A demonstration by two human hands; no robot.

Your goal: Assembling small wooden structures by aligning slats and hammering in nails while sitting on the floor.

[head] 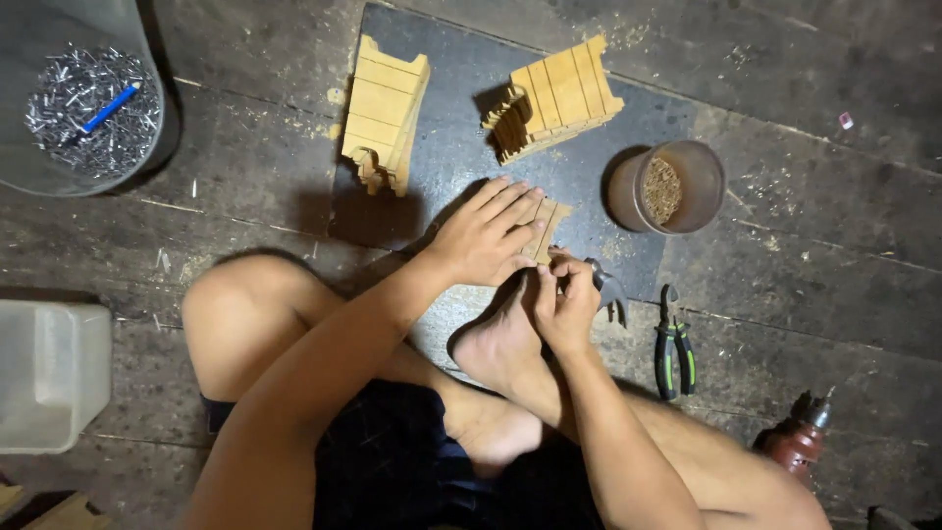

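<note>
No labels, signs or screens show; a white plastic box [51,375] sits at the left edge.

Person seen from above: both arms were bare to the shoulder edge of view, no sleeves, no watch, no rings or bands visible. Left hand [486,236] and right hand [566,304] were ungloved, nails short. Legs were bare from the thigh down, knees uncovered; one bare foot [500,344] showed, no shoe or sock. Only garment in view was dark shorts [392,451], navy or black, with a faint check pattern at the near centre.
</note>
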